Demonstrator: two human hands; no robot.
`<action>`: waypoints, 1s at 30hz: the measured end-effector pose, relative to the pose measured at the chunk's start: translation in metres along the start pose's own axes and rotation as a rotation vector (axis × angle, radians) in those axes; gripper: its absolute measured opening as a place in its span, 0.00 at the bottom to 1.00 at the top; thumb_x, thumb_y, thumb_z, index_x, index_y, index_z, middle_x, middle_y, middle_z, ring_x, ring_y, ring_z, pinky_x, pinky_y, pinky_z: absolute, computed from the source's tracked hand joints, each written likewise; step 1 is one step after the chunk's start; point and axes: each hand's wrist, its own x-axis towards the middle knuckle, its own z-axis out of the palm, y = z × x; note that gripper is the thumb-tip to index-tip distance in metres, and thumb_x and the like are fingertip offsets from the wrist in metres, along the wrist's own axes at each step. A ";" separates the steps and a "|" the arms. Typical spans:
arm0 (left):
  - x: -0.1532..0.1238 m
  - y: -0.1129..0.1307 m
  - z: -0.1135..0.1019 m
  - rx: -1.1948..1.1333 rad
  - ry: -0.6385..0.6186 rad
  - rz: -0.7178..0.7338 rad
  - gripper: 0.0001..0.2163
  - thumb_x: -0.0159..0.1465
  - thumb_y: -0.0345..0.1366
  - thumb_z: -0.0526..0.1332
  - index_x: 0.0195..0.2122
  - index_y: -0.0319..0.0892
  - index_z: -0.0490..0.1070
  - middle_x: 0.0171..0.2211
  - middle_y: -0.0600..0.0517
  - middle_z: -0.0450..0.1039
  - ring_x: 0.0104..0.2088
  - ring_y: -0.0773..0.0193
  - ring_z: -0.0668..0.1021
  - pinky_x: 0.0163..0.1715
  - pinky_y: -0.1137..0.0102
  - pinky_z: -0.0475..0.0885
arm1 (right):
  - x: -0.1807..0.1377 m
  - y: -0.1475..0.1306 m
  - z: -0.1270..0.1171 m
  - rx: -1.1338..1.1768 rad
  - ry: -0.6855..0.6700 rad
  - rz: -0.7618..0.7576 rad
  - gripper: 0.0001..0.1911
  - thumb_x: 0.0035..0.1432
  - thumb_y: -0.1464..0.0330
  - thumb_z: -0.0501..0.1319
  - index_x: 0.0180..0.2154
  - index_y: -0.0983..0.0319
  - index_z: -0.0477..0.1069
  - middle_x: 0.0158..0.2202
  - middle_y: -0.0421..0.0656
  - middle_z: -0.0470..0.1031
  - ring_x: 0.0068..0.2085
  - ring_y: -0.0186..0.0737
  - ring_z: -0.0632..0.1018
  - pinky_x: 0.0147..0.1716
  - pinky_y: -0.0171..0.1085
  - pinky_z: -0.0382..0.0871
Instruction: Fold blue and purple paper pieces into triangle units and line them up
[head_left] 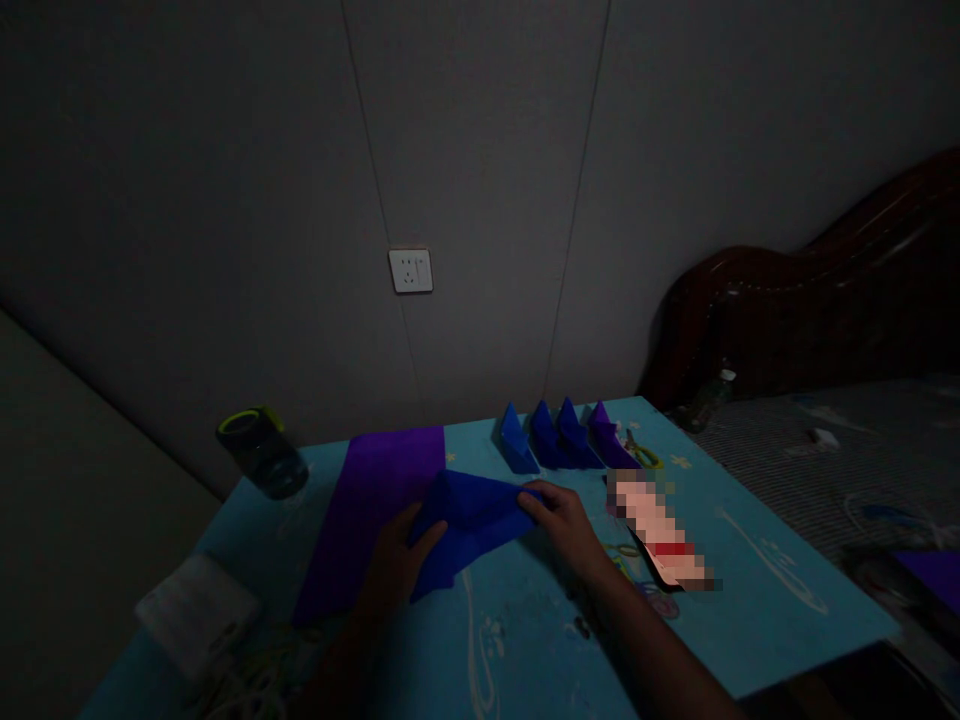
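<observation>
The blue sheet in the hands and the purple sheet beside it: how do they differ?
The blue sheet is folded, part lifted, held by the left hand and right hand; the purple sheet lies flat and untouched on the table. Blue looks shorter and angular; purple is a long strip. Both are dark paper, and blue overlaps purple's edge.

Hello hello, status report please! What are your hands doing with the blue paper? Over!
Left hand and right hand both pinching the folded dark-blue paper sheet. Purple paper strip underneath. Four folded paper boats lined up behind.
</observation>
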 end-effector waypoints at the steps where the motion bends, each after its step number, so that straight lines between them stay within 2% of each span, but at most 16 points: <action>1: 0.001 -0.002 -0.001 -0.002 -0.004 -0.012 0.14 0.52 0.44 0.68 0.37 0.43 0.78 0.35 0.50 0.82 0.38 0.52 0.81 0.38 0.64 0.76 | 0.000 0.000 0.000 -0.040 -0.009 -0.008 0.17 0.54 0.55 0.64 0.31 0.63 0.78 0.27 0.41 0.77 0.29 0.39 0.74 0.32 0.36 0.65; 3: 0.004 -0.007 -0.002 -0.023 -0.016 -0.027 0.15 0.52 0.45 0.68 0.38 0.42 0.78 0.35 0.49 0.82 0.37 0.52 0.82 0.38 0.63 0.76 | -0.001 0.001 -0.001 -0.080 -0.003 -0.007 0.18 0.56 0.55 0.63 0.28 0.64 0.78 0.23 0.39 0.74 0.27 0.37 0.71 0.29 0.34 0.63; 5: 0.005 -0.010 -0.003 -0.063 -0.004 -0.016 0.17 0.53 0.45 0.68 0.41 0.42 0.77 0.38 0.49 0.81 0.40 0.53 0.81 0.41 0.64 0.76 | -0.002 0.001 -0.001 -0.071 0.022 0.016 0.19 0.55 0.54 0.63 0.27 0.64 0.77 0.22 0.39 0.72 0.26 0.36 0.70 0.27 0.34 0.61; 9: 0.007 -0.009 -0.002 -0.133 0.134 0.088 0.23 0.54 0.44 0.67 0.51 0.44 0.72 0.49 0.47 0.77 0.52 0.54 0.77 0.49 0.64 0.73 | -0.002 -0.003 -0.001 0.026 0.059 0.095 0.22 0.54 0.51 0.63 0.27 0.65 0.78 0.22 0.41 0.74 0.25 0.39 0.72 0.28 0.35 0.63; 12: 0.008 -0.008 0.000 -0.174 0.230 0.117 0.27 0.57 0.44 0.65 0.57 0.44 0.65 0.50 0.47 0.75 0.53 0.56 0.76 0.50 0.64 0.73 | -0.002 -0.003 0.001 0.078 0.040 0.140 0.25 0.53 0.48 0.63 0.28 0.65 0.78 0.23 0.42 0.75 0.26 0.41 0.73 0.28 0.36 0.64; 14: 0.008 -0.009 -0.001 -0.190 0.282 0.111 0.27 0.58 0.44 0.64 0.58 0.45 0.63 0.51 0.46 0.74 0.52 0.56 0.77 0.50 0.64 0.73 | -0.003 -0.001 0.004 0.058 0.016 0.138 0.26 0.53 0.47 0.62 0.27 0.65 0.77 0.23 0.41 0.74 0.25 0.39 0.71 0.28 0.35 0.62; 17: 0.010 -0.011 -0.003 -0.171 0.340 0.115 0.23 0.58 0.44 0.64 0.54 0.43 0.68 0.53 0.46 0.73 0.53 0.55 0.75 0.52 0.63 0.72 | -0.004 0.004 0.008 0.007 -0.019 0.120 0.27 0.55 0.47 0.60 0.24 0.65 0.74 0.20 0.39 0.69 0.23 0.35 0.66 0.25 0.34 0.58; 22: 0.010 -0.008 -0.005 -0.183 0.292 0.049 0.21 0.57 0.41 0.66 0.52 0.44 0.72 0.53 0.47 0.75 0.54 0.53 0.75 0.53 0.59 0.71 | -0.003 0.009 0.008 -0.022 0.001 0.059 0.25 0.57 0.49 0.60 0.22 0.64 0.71 0.19 0.37 0.65 0.23 0.33 0.63 0.24 0.33 0.55; 26: 0.010 -0.006 -0.003 -0.253 0.239 -0.047 0.22 0.54 0.41 0.68 0.50 0.42 0.73 0.50 0.46 0.77 0.50 0.53 0.78 0.50 0.59 0.73 | -0.002 0.005 0.005 -0.041 0.026 0.031 0.24 0.57 0.50 0.60 0.23 0.64 0.71 0.21 0.38 0.67 0.25 0.35 0.65 0.26 0.34 0.57; 30: 0.010 -0.007 -0.001 -0.305 0.209 -0.087 0.23 0.54 0.41 0.68 0.51 0.42 0.73 0.49 0.46 0.78 0.49 0.53 0.79 0.48 0.59 0.75 | -0.002 0.005 0.004 -0.039 0.042 0.043 0.23 0.57 0.51 0.60 0.29 0.64 0.76 0.24 0.40 0.71 0.27 0.37 0.69 0.29 0.34 0.60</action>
